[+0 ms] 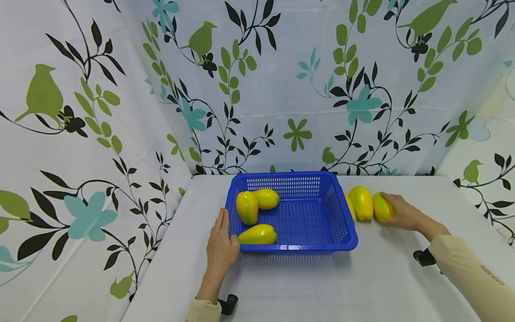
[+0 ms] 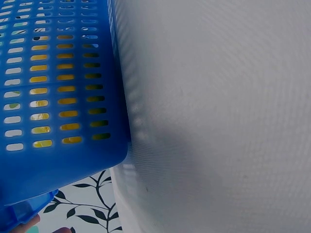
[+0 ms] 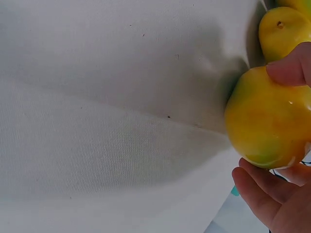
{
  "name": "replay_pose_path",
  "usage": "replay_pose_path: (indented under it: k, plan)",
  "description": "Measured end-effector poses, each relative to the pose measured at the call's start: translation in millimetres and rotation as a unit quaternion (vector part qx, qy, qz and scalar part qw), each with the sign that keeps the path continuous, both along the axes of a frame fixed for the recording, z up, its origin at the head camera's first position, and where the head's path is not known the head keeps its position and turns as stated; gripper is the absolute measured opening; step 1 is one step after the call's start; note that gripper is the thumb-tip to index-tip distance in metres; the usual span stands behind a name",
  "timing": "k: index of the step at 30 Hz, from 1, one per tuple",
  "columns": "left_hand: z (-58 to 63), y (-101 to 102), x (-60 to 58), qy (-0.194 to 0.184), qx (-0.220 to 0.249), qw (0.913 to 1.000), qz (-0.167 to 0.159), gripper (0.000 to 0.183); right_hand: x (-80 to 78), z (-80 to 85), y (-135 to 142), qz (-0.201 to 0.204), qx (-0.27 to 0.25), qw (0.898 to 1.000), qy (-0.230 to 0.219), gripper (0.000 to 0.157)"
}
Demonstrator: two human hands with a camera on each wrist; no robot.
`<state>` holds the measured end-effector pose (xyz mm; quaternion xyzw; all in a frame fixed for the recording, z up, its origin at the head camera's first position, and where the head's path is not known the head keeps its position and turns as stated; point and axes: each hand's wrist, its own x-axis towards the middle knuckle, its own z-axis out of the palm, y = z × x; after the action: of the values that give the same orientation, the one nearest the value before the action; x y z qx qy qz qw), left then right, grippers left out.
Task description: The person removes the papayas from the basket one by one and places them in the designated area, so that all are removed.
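A blue plastic basket [image 1: 281,247] with slotted walls stands on the white table, holding several glossy yellow-green fruits; one fruit [image 1: 247,208] leans by the left wall. My left hand [image 1: 221,246] rests on the basket's left side near the front corner, its fingers lying straight along the rim. In the left wrist view the basket's wall [image 2: 53,165] fills the left, with yellow showing through the slots. To the right of the basket, my right hand [image 1: 398,212] grips a yellow fruit [image 3: 267,116], thumb on one side and fingers on the other.
Another yellow fruit [image 1: 361,203] lies between the gripped one and the basket, and a further fruit [image 1: 349,208] is partly hidden behind the basket's right rim. A curtain [image 1: 265,98] printed with birds and leaves hangs behind the table [image 1: 289,290] and at both sides.
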<state>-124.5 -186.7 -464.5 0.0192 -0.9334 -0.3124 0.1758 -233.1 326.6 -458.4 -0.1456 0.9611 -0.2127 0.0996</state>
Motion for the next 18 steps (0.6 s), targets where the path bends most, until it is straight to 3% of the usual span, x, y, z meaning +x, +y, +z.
replay_pose_path:
  k: [18]
  plan:
    - [-0.2,-1,0.2,0.005,0.005,1.0,-0.002,0.07,3.5,9.6,-3,-0.007,0.003,1.0,0.003,0.094]
